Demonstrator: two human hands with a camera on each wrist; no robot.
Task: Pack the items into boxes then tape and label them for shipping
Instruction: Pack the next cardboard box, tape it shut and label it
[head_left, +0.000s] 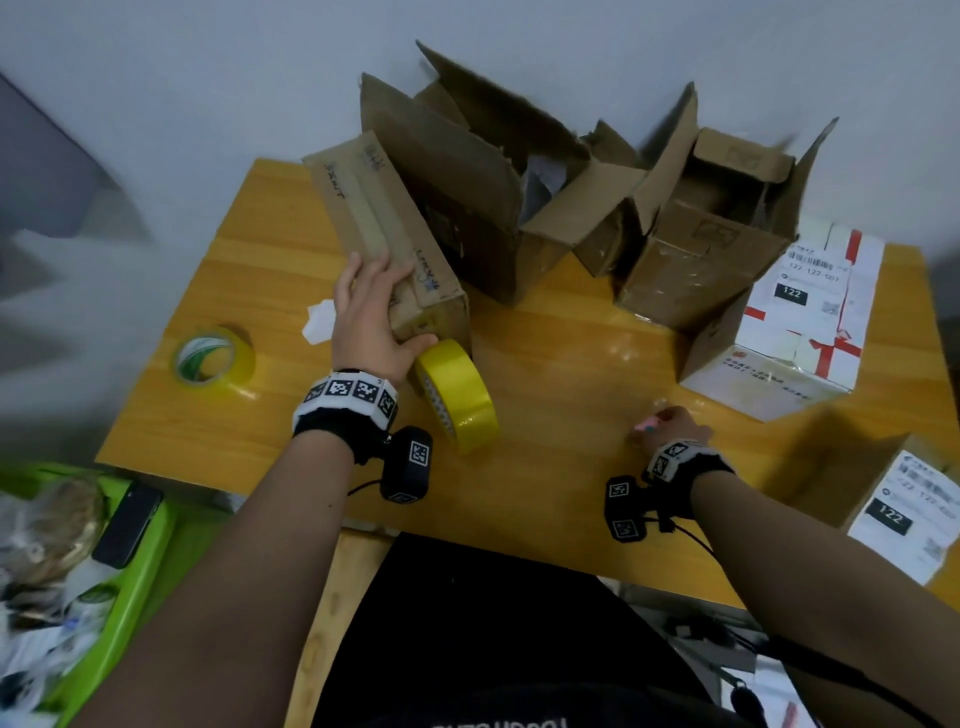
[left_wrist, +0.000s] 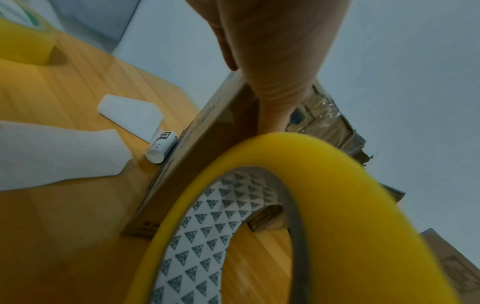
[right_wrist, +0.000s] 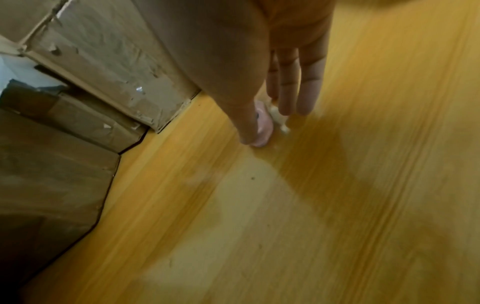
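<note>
Your left hand (head_left: 370, 312) lies flat with straight fingers on the closed box (head_left: 387, 234) at the left of the desk (head_left: 545, 364), its thumb down the near end, just above the yellow tape roll (head_left: 457, 400) that stands on edge against that end. The box's top seam already carries a strip of tape and some handwriting, so by the look of it you are in the sealing stage of this box, holding it steady.

Your right hand (head_left: 670, 426) is low on the desk, well to the right, thumb and fingers pinching a small pink object (right_wrist: 262, 127); it is too blurred to say what it is, perhaps a cutter or a marker.

Open boxes (head_left: 519, 171) stand at the back, and a labelled parcel (head_left: 795, 322) sits at the right. A second roll (head_left: 213, 361) lies flat at the far left, and a small rolled label (left_wrist: 161, 147) rests against the box's far side.

Next, you likely need to bring the pink object across to the box while keeping the left hand pressing down. The rolled label is close by for the labelling after that.
</note>
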